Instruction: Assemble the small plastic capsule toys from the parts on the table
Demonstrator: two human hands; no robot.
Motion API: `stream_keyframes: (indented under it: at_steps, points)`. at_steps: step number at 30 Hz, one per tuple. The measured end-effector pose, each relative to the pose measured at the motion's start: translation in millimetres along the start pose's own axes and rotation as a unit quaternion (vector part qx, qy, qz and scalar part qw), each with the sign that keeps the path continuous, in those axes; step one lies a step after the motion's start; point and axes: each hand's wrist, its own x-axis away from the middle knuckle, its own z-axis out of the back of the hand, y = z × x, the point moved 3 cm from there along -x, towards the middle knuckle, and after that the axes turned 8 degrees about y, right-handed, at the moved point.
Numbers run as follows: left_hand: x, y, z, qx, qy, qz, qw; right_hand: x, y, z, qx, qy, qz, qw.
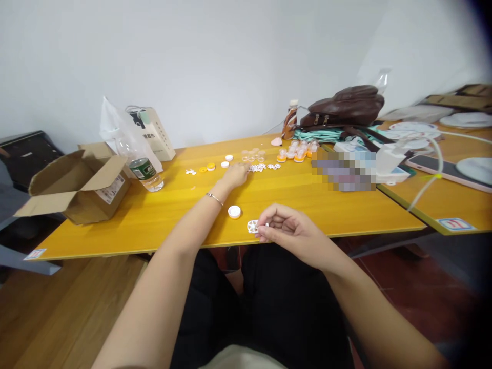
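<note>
My left hand [236, 175] reaches far across the table to a small heap of white openwork plastic pieces [258, 167]. Its fingertips touch or nearly touch the heap's left side, and whether they grip one is hidden. Close to the table's front edge, my right hand [286, 224] pinches a white spoked plastic disc [252, 226] between thumb and fingers. Just left of that disc stands a round white cap with an orange base [234, 211]. Clear plastic domes [253, 154] lie behind my left hand, and white caps [225, 164] and yellow caps [206, 168] lie to its left.
Several orange-and-clear capsules [298, 151] are grouped at the back right, near a brown drink bottle [290, 120] and a brown leather bag [342, 107]. On the left are an open cardboard box [80, 184] and a water bottle [144, 174]. A white cable [436, 169] crosses the right side.
</note>
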Motion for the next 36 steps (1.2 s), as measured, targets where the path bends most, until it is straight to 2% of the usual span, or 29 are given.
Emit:
stream_keyframes:
  at_steps: [6,11,20,24,29,33,36]
  points:
    - [-8,1,-19,-0.053,-0.019,0.036,0.998,1,-4,2,-0.012,-0.013,0.001,1.000]
    - [-3,2,-16,-0.047,0.006,0.049,0.998,-1,-4,2,-0.021,-0.022,0.011,0.999]
    - [24,-9,21,0.064,0.111,0.056,0.990,-10,9,-3,-0.032,-0.017,0.009,0.999]
    - [38,-14,17,0.125,0.115,0.060,0.984,-14,16,-6,-0.028,-0.016,0.001,0.999]
    - [39,-13,9,0.208,0.128,0.060,0.968,-16,21,-3,-0.027,-0.006,-0.002,1.000]
    - [45,-10,28,0.280,0.160,0.084,0.943,-18,18,4,-0.026,0.014,0.010,1.000]
    - [68,2,54,0.331,0.182,0.102,0.920,-19,15,7,-0.026,0.022,0.012,0.999]
